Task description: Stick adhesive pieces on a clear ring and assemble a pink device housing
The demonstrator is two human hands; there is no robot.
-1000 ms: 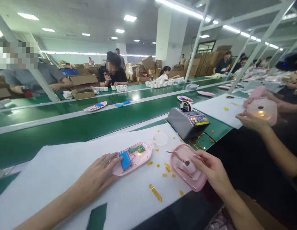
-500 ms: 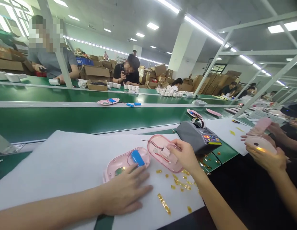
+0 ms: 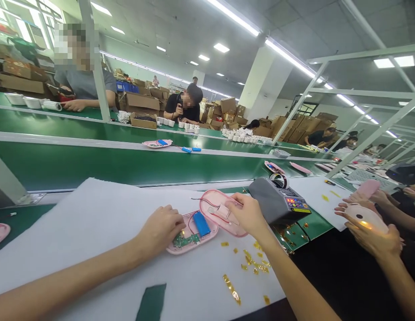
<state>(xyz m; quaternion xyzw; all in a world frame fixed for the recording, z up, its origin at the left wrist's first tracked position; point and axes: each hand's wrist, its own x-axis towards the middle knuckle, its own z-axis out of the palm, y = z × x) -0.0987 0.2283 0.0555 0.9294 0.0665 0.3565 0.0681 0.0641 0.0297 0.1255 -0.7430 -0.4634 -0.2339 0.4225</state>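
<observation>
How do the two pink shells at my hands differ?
The left shell holds a blue battery and green circuit board; the right shell shows neither. The left shell lies on the white sheet; the right shell is in your right hand. Both are pink and rounded.

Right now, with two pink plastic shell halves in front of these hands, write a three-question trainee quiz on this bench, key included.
1. Multiple choice. In the oval pink plastic shell nearest the left hand, what colour is the smooth rectangular pack beside the green circuit board?
(A) red
(B) blue
(C) white

2. True or false: the right hand holds a second pink plastic shell half with wires in it.

3. Short answer. Seen from the head camera, on which side of both shells does the grey, box-shaped tape dispenser stand?

Key: 1. B; 2. True; 3. Right.
</observation>
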